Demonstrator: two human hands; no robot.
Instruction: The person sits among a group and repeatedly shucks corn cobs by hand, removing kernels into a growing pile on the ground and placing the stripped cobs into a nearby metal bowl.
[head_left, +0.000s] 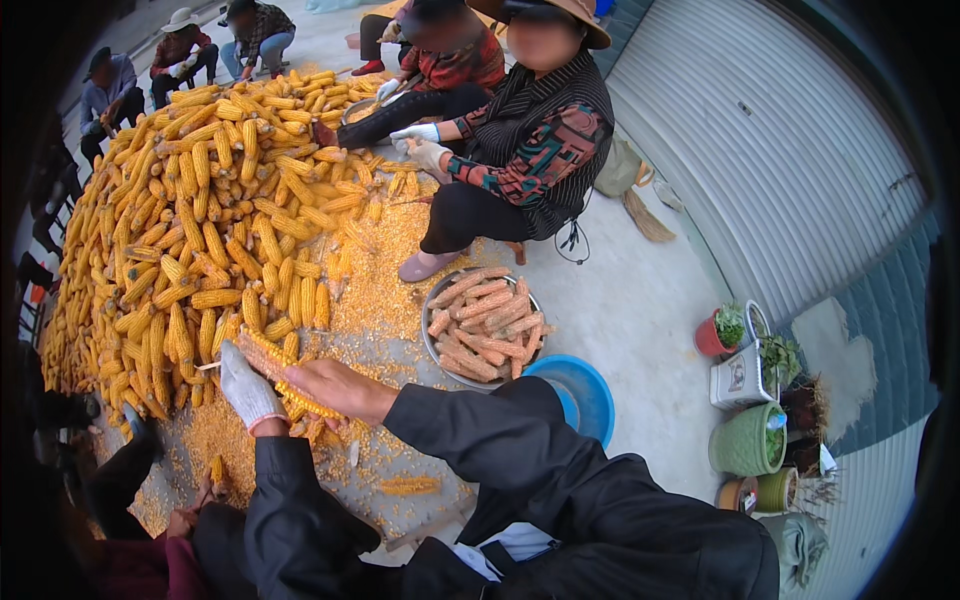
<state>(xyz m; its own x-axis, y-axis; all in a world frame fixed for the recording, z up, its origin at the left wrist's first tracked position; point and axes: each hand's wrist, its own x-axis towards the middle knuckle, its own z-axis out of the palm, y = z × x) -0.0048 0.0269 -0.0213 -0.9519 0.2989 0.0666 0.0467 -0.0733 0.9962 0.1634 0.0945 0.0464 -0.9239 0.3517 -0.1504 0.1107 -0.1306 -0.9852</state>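
My left hand (250, 390), in a white knit glove with a reddish cuff, grips a partly stripped corn cob (262, 358) at its upper left. A thin pale stick or tool (209, 366) juts out on the left of the glove; what it is cannot be told. My bare right hand (330, 386) holds the same cob's lower right, near an ear with yellow kernels (306, 401); whether these are two pieces is unclear. Beyond the hands rises a large heap of yellow corn ears (202, 225). Loose kernels (382, 300) cover the ground around it.
A metal basin (430, 341) of bare cobs and a blue plastic tub (600, 405) stand to the right. A seated person (555, 150) with gloved hands is ahead. Another person's hands (187, 510) hold an ear at lower left. Potted plants (748, 450) line the right side; more people sit around the heap.
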